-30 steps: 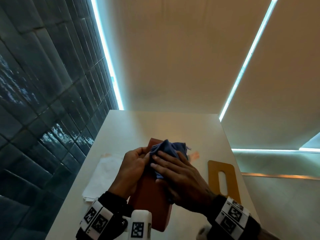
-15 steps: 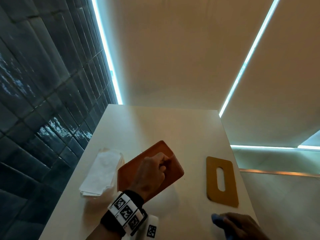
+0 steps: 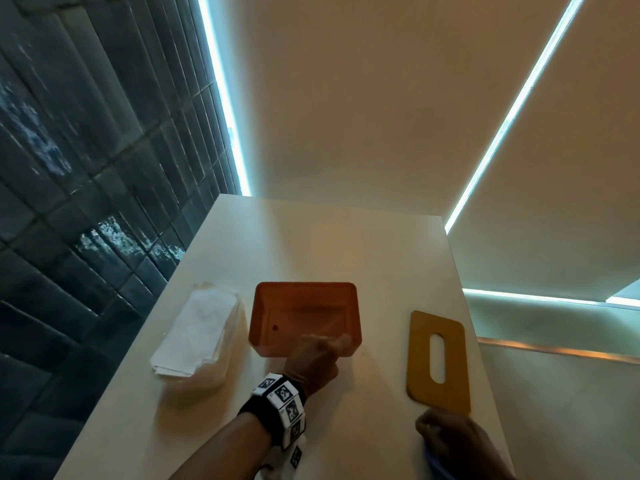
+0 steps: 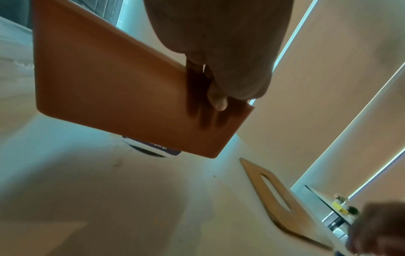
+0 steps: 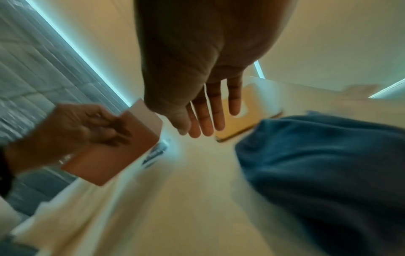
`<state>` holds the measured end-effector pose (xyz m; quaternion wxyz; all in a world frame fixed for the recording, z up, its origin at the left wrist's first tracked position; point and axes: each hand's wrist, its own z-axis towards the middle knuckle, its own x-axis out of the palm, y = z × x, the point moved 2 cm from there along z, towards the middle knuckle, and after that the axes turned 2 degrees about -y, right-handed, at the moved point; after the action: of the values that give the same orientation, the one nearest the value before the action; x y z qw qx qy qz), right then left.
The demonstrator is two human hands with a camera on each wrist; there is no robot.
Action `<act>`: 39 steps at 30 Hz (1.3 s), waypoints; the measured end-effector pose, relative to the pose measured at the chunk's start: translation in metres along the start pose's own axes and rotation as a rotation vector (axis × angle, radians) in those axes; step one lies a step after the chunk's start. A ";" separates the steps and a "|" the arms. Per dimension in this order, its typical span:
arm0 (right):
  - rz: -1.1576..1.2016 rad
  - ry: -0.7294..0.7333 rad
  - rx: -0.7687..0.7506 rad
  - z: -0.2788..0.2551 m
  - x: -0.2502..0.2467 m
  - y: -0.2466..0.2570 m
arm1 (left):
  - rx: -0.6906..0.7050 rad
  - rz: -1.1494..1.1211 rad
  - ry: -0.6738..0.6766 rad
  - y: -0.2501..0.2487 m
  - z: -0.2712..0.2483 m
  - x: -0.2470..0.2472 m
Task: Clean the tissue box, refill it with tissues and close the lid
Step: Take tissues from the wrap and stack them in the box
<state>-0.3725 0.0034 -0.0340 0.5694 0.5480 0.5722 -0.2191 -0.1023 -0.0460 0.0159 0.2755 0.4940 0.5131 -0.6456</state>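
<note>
The orange tissue box (image 3: pixel 304 317) sits open side up in the middle of the white counter (image 3: pixel 311 244). My left hand (image 3: pixel 318 358) grips its near wall, thumb (image 4: pixel 217 100) outside and fingers inside. The box (image 4: pixel 120 86) is empty inside. A stack of white tissues (image 3: pixel 197 334) lies to its left. The tan lid (image 3: pixel 438 358) with its slot lies flat to the right. My right hand (image 5: pixel 206 117) hovers near the lid's near end with straight fingers and holds nothing. The blue cloth (image 5: pixel 328 173) lies beside it by the counter's front right corner.
Dark tiled wall (image 3: pixel 86 202) runs along the counter's left side. The counter's right edge (image 3: pixel 485 375) drops off just past the lid. A white-and-blue label (image 4: pixel 153 149) shows under the box's lower edge.
Both hands were wiping the box with the blue cloth. The right hand then carried the cloth to the front right and let it go. The left hand turned the box open side up.
</note>
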 end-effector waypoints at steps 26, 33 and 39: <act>0.693 -0.275 0.497 0.138 0.002 0.083 | -0.686 -0.362 -0.355 0.145 -0.026 -0.007; 0.720 -0.256 0.472 0.140 0.000 0.077 | -0.636 -0.443 -0.366 0.134 -0.022 0.009; 0.313 -0.303 0.391 0.149 -0.030 0.087 | -0.694 -0.480 -0.424 0.140 -0.037 -0.004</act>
<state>-0.2423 -0.1122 -0.0134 0.5587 0.6900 0.3362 -0.3142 0.0325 -0.0573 -0.0346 0.3660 0.0977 0.7307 -0.5680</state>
